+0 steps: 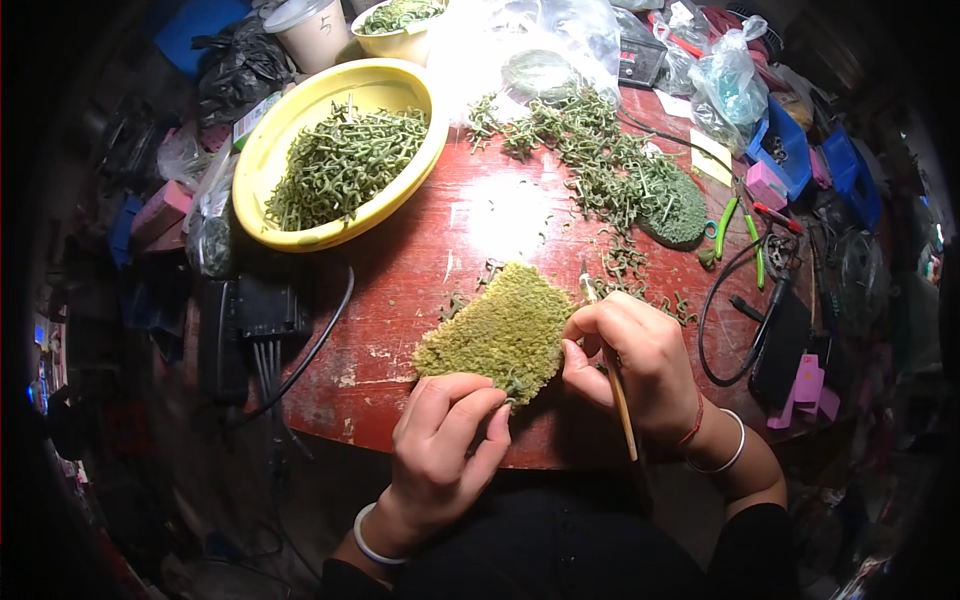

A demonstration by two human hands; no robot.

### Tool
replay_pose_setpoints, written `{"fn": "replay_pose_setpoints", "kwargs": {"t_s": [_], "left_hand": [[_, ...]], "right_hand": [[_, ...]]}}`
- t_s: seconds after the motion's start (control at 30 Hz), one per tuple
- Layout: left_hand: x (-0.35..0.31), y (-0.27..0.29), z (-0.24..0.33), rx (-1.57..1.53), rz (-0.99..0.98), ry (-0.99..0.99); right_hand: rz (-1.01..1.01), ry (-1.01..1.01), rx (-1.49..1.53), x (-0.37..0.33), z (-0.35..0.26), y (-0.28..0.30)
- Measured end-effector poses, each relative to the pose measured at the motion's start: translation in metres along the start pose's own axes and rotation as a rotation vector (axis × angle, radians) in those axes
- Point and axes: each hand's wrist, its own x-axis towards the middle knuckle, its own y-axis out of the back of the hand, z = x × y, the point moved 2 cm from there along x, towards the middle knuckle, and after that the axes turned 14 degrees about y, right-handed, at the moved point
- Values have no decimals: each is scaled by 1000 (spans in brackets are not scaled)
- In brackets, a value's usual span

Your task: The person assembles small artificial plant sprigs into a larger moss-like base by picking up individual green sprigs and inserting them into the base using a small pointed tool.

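Note:
A yellow-green, rough-textured mossy pad (495,330) lies at the near middle of the red table. My left hand (440,425) is closed in a pinch at its near edge, on a small dark green piece (515,387). Beside the pad's right edge, my right hand (640,350) is closed round a slender wooden-handled tool (622,405). Its narrow pointed tip rises above the fingers, and I cannot tell whether it is a brush or a blade. The right thumb and forefinger come close together near the pad; anything between them is too small to make out.
A yellow basin (420,170) of small curled green pieces stands at the far left. More pieces (590,140) are strewn across the red table (400,270), beside a round green pad (672,212). Green-handled pliers (755,250), cables, blue bins (785,150) and plastic bags line the right.

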Motion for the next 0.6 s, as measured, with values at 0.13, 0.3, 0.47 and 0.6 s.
{"fn": "replay_pose_setpoints", "kwargs": {"t_s": [0.13,0.3,0.47,0.6], "left_hand": [[0,2,1,13,-4,-4],[1,1,2,2,-2,-10],[1,2,4,23,-4,-23],[1,2,5,31,-2,-17]], "right_hand": [[-14,8,36,1,-2,2],[-37,27,10,2,-6,3],[-125,153,-109,7,-12,3],[-251,283,-332,11,-15,1]]}}
